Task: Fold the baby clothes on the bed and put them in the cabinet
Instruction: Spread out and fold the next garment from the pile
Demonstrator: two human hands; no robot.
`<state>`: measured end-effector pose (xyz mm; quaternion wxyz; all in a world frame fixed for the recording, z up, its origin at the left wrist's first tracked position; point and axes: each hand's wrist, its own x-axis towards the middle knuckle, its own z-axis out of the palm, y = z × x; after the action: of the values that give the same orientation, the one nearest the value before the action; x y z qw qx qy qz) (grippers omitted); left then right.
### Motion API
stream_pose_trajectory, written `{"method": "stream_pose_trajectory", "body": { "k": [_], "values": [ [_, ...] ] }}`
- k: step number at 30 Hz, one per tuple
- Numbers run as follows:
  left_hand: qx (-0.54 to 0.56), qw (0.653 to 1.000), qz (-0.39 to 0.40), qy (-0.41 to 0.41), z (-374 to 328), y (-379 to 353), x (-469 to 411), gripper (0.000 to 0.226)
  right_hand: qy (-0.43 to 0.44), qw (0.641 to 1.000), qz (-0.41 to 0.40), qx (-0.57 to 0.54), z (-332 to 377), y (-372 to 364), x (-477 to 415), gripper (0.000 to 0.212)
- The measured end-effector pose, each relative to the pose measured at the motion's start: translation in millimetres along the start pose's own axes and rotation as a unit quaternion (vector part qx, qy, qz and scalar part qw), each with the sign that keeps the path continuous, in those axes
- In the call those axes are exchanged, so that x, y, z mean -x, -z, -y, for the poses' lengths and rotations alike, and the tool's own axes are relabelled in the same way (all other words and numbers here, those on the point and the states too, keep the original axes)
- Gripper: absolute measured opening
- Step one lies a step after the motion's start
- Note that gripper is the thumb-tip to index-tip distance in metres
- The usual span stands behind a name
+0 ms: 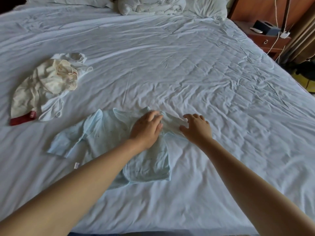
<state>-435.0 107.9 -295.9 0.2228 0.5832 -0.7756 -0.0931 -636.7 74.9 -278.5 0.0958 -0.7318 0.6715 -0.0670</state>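
A pale blue baby shirt [102, 133] lies spread on the white bed sheet [187, 65], its left sleeve stretched out to the left. My left hand [146, 128] lies flat on the shirt's upper middle, fingers straight, pressing it down. My right hand [196, 127] rests just to the right with fingers spread, touching the shirt's right sleeve near the shoulder. A heap of cream and white baby clothes [46, 86], one piece with a red cuff, sits at the left of the bed.
Pillows and a crumpled duvet [150, 5] lie at the head of the bed. A wooden nightstand [269, 36] with a dark box and white cables stands at the far right. No cabinet is in view.
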Motion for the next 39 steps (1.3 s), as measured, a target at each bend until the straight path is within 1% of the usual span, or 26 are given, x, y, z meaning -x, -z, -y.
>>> {"method": "stream_pose_trajectory", "body": {
  "k": [2,6,8,11,12,14,15,17,19,20,22,23,25,26,27,28,29,31,32,34,36,37,39],
  "values": [
    [0.031,0.998,0.053,0.001,-12.0,-1.9,6.6,0.047,-0.020,0.999,0.010,0.023,-4.7,4.6,5.1,0.051],
    [-0.038,0.985,0.167,0.037,-18.1,-10.8,11.9,0.057,-0.070,0.994,0.041,0.068,-9.9,16.3,9.7,0.052],
    [-0.056,0.973,0.216,0.055,-18.0,-12.7,11.8,0.058,-0.076,0.993,0.053,0.074,-10.7,22.3,10.8,0.051],
    [-0.072,0.964,0.247,0.066,-19.6,-13.3,7.3,0.058,-0.083,0.995,0.048,-0.029,-6.8,35.6,10.0,0.025],
    [-0.061,0.964,0.249,0.068,-21.6,-10.3,4.1,0.057,-0.082,0.994,0.042,-0.065,-3.5,41.0,8.7,0.022],
    [-0.003,0.968,0.239,0.079,-23.8,-1.6,-0.9,0.054,-0.069,0.988,0.027,-0.135,7.7,51.3,4.8,0.020],
    [0.054,0.967,0.229,0.093,-24.6,3.8,-1.9,0.052,-0.059,0.982,0.018,-0.177,15.0,55.7,2.4,0.019],
    [0.191,0.951,0.189,0.152,-22.8,13.2,-0.3,0.045,-0.045,0.963,0.007,-0.267,32.7,62.8,-2.4,0.018],
    [0.318,0.916,0.119,0.215,-18.8,23.6,0.9,0.040,-0.040,0.942,0.024,-0.333,55.4,68.4,-5.8,0.019],
    [0.382,0.887,0.089,0.243,-15.0,28.4,0.5,0.040,-0.036,0.935,0.038,-0.350,67.6,69.6,-7.2,0.022],
    [0.508,0.807,0.051,0.297,-9.8,43.7,3.3,0.034,-0.037,0.928,0.076,-0.364,93.9,68.9,-10.2,0.025],
    [0.532,0.786,0.041,0.312,-6.8,53.4,6.3,0.033,-0.044,0.919,0.105,-0.377,106.7,68.2,-10.6,0.026],
    [0.548,0.768,0.029,0.331,7.3,65.9,12.8,0.043,-0.052,0.884,0.169,-0.432,128.0,65.9,-10.8,0.031],
    [0.549,0.762,0.024,0.342,17.1,69.1,16.5,0.049,-0.054,0.866,0.190,-0.459,135.8,64.2,-10.7,0.035],
    [0.545,0.759,0.021,0.356,25.0,72.6,20.2,0.054,-0.056,0.855,0.192,-0.479,141.1,62.0,-10.9,0.036],
    [0.527,0.767,0.020,0.366,32.8,74.9,22.4,0.059,-0.059,0.852,0.173,-0.490,144.2,58.5,-12.2,0.035],
    [0.509,0.776,0.015,0.371,40.0,75.0,24.0,0.057,-0.065,0.855,0.140,-0.495,144.5,53.4,-14.0,0.033],
    [0.487,0.792,-0.004,0.367,49.6,69.3,26.0,0.042,-0.076,0.874,0.067,-0.475,139.7,39.2,-17.8,0.026],
    [0.464,0.807,-0.020,0.365,51.6,66.3,27.4,0.042,-0.071,0.895,0.030,-0.440,134.8,31.6,-18.3,0.023],
    [0.373,0.857,-0.045,0.353,54.8,59.2,29.9,0.043,-0.033,0.943,-0.028,-0.330,124.4,16.7,-14.0,0.023],
    [0.247,0.910,-0.060,0.327,57.3,55.3,34.1,0.041,0.025,0.969,-0.040,-0.241,117.4,1.6,-4.5,0.032],
    [0.199,0.927,-0.071,0.311,59.2,52.2,35.4,0.040,0.055,0.976,-0.027,-0.210,115.6,-6.2,-1.2,0.036],
    [0.151,0.946,-0.100,0.270,62.9,49.5,39.2,0.039,0.110,0.982,0.007,-0.154,113.2,-23.8,2.3,0.039]
  ]
}}
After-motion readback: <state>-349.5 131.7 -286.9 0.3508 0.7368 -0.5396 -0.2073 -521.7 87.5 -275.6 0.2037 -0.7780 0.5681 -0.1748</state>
